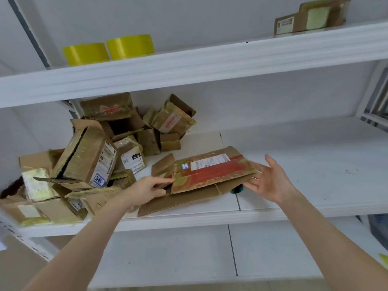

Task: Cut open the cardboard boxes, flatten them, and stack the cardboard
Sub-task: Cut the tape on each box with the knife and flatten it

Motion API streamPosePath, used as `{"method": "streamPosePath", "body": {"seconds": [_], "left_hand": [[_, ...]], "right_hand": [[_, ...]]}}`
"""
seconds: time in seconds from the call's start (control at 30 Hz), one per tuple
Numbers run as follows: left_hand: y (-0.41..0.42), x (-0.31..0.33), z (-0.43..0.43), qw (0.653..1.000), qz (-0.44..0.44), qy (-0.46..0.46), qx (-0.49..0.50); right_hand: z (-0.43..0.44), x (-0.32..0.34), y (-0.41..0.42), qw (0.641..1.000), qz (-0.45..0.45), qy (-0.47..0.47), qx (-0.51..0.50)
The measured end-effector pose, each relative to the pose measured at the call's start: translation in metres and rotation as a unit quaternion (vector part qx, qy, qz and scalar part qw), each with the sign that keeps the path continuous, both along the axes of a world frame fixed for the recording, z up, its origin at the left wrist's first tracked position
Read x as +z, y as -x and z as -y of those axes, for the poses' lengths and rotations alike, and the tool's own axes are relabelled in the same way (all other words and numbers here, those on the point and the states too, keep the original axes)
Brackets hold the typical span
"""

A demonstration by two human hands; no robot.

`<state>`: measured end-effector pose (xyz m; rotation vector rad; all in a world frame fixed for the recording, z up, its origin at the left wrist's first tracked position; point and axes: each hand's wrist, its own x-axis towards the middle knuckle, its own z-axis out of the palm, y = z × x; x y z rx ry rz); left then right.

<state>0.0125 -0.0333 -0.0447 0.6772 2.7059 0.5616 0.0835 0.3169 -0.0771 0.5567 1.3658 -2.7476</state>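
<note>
A flattened box (pixel 212 173) with red tape lies tilted on the middle shelf (pixel 315 164), just right of a pile of taped boxes (pixel 90 156). The left hand (pixel 147 187) stretches its index finger to the box's left edge, thumb just beneath; whether they pinch cannot be told. The right hand (pixel 270 181) is wide, its fingers spread at the right corner, beside a small teal object (pixel 237 189) half hidden under the cardboard.
</note>
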Motion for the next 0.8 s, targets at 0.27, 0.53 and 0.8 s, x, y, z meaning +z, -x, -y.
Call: {"method": "streamPosePath", "body": {"seconds": [0.27, 0.53, 0.8], "left_hand": [[-0.009, -0.036, -0.051, 0.979, -0.160, 0.122, 0.017], [0.010, -0.007, -0.047, 0.977, -0.211, -0.003, 0.040], [0.005, -0.035, -0.040, 0.976, -0.212, 0.049, -0.028]], "right_hand": [[0.011, 0.022, 0.025, 0.997, 0.001, -0.075, -0.008], [0.015, -0.032, 0.037, 0.759, 0.029, -0.644, 0.093], [-0.017, -0.053, 0.037, 0.674, 0.118, -0.714, 0.152]]}}
